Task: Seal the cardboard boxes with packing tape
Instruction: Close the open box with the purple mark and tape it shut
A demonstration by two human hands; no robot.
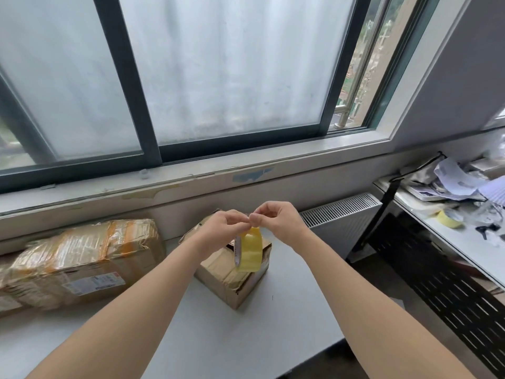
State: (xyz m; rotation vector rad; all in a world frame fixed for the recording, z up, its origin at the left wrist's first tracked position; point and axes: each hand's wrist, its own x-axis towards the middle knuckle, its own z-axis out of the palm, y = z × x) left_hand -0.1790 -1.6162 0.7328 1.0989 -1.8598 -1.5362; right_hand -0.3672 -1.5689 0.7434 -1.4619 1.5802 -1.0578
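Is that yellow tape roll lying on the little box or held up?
Held up: left hand and right hand pinch the tape roll, which hangs on edge above the small cardboard box.

Window [232, 64], radiator [338, 212], cluttered side table [470, 242]

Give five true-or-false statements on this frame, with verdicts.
1. Both the left hand and right hand pinch the yellowish clear packing tape roll. True.
2. That roll lies flat on the small brown cardboard box. False: it hangs above it.
3. A larger tape-wrapped cardboard box lies left of the small one. True.
4. The left hand rests on the larger box. False: it is at the roll.
5. A second yellow tape roll lies on the cluttered side table. True.
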